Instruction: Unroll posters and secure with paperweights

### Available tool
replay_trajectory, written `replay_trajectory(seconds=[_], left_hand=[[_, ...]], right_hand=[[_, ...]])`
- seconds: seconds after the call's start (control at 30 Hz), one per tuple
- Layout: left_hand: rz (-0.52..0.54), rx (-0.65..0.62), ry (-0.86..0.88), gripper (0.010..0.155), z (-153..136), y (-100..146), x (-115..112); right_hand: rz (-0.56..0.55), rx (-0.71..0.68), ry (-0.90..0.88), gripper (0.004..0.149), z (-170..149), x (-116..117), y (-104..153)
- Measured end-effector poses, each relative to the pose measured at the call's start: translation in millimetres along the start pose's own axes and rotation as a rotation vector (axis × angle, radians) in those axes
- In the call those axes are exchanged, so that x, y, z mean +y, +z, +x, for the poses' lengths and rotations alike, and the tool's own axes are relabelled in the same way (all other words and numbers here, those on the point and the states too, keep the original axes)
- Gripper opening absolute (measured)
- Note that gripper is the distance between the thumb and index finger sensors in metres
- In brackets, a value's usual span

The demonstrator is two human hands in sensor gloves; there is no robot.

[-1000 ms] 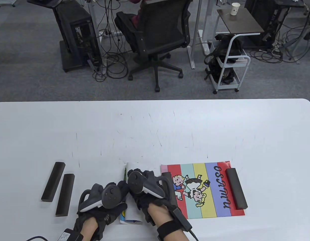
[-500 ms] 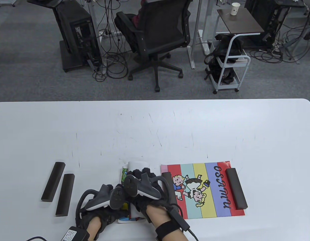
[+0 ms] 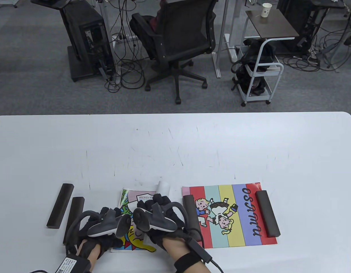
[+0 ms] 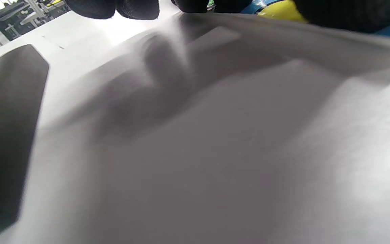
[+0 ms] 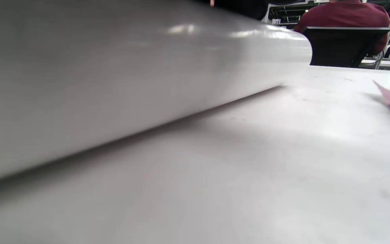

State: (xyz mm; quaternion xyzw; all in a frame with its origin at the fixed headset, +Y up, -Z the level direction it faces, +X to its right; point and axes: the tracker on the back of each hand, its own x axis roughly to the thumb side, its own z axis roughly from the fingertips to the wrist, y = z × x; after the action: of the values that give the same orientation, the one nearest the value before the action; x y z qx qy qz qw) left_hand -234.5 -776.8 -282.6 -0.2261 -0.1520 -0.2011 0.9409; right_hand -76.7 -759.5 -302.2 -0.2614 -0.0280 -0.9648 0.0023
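Note:
A second poster (image 3: 135, 199) lies partly unrolled at the table's front, colourful print up. Its right part is still a white roll (image 3: 164, 188), which fills the right wrist view (image 5: 113, 74). My left hand (image 3: 107, 227) presses on the poster's left part. My right hand (image 3: 161, 216) rests on the roll's side. In the left wrist view my fingertips (image 4: 137, 6) touch the poster's edge (image 4: 283, 10). Two dark paperweight bars (image 3: 60, 210) (image 3: 74, 219) lie free to the left; one shows in the left wrist view (image 4: 5, 128).
A striped cartoon poster (image 3: 232, 214) lies flat to the right, held by a dark bar at each end (image 3: 267, 213) (image 3: 190, 213). The white table (image 3: 175, 142) stretches back. Beyond it are an office chair (image 3: 181, 39) and a cart (image 3: 260, 74).
My hands have moved apart. The left hand slid left with the poster's edge, and the roll has opened wider, showing much more of the print.

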Motion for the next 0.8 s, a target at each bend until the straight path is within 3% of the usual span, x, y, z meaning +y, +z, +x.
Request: replay_trajectory(seconds=[0.13,0.33,0.43,0.6,0.7,0.8], left_hand=[[-0.019,0.042,-0.065,0.081,-10,1,-3],[-0.052,0.079,-0.145,0.081,-18,0,-4],[-0.061,0.089,-0.147,0.080,-21,0,-6],[-0.074,0.102,-0.156,0.080,-24,1,-7],[-0.079,0.109,-0.165,0.080,-26,2,-7],[-0.084,0.116,-0.176,0.080,-27,3,-7]], right_hand=[[0.069,-0.027,-0.116,0.055,-3,-3,-2],[0.057,-0.020,-0.154,0.047,-15,-6,-1],[0.022,0.018,-0.131,0.055,-19,-8,1],[0.017,0.063,-0.086,0.052,-25,-14,3],[0.076,0.033,-0.059,0.049,-27,-17,5],[0.189,-0.014,0.002,0.056,-28,-17,10]])
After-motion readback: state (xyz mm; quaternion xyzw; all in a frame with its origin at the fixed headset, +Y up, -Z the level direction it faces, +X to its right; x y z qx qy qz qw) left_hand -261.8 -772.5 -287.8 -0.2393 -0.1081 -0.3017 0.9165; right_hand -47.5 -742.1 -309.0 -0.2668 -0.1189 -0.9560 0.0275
